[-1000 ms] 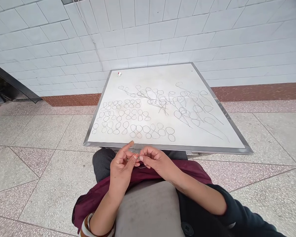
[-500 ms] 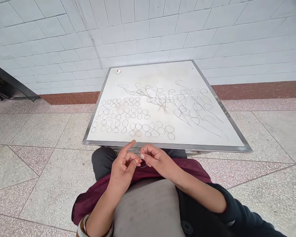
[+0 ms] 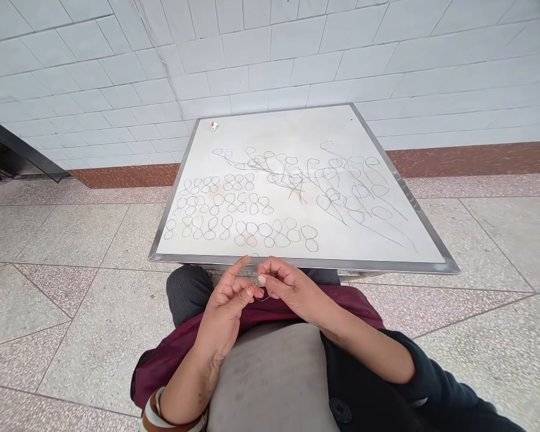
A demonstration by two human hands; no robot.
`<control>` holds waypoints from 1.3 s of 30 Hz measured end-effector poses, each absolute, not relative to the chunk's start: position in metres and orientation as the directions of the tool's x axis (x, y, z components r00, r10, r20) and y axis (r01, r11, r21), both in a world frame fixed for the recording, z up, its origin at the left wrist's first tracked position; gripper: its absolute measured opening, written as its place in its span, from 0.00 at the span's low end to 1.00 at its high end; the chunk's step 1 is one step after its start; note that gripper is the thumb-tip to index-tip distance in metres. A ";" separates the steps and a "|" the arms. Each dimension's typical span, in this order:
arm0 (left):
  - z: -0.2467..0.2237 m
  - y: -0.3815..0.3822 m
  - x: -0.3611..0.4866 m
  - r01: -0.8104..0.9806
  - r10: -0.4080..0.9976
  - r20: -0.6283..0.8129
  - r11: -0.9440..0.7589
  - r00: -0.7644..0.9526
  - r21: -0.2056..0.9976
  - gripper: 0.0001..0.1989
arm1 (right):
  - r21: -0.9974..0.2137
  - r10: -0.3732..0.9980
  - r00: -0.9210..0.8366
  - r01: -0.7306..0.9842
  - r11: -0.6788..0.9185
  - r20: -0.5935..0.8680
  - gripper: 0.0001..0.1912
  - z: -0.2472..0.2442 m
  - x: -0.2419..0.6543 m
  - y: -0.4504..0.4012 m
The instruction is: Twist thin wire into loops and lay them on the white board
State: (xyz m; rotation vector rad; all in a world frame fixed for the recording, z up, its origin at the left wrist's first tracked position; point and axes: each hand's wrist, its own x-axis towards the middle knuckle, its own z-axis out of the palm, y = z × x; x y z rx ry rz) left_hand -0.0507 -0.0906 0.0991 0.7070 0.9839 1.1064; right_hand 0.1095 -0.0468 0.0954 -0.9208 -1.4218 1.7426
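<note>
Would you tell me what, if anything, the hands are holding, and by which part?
A wire, pinched near its middle by fingertips of left hand and right hand.

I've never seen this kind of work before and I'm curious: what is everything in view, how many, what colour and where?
White board-like table with grey edging: one, centre
Dark wire figure-eights: many, table's near left
Long-stemmed dark wire loops: many, overlapping, table's middle and right
Small object: one, white and red, far left corner
Tiled wall: one, white, behind
Thin cable: pale, on wall
Wall base strip: reddish-brown
Frame: one, dark, far left
Speckled stone floor: pale and pinkish, all around
Maroon cloth: lap
Thin wire: greyish, between hands, count unclear
Left hand: one, bare, near edge
Right hand: one, bare, beside it
</note>
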 end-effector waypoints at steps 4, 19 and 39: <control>0.104 -0.089 -0.051 -0.417 0.923 -0.337 0.385 0.187 0.823 0.29 | -0.993 0.853 -0.518 -0.049 -0.108 -0.067 0.11 0.101 0.112 -0.047; 0.106 -0.089 -0.049 -0.366 0.931 -0.342 0.366 0.131 0.856 0.33 | -0.995 0.852 -0.518 -0.022 -0.096 -0.071 0.10 0.093 0.112 -0.045; 0.103 -0.086 -0.042 -0.351 0.953 -0.231 0.152 -0.195 0.924 0.25 | -0.980 0.823 -0.564 -0.122 -0.160 -0.064 0.11 0.089 0.103 -0.048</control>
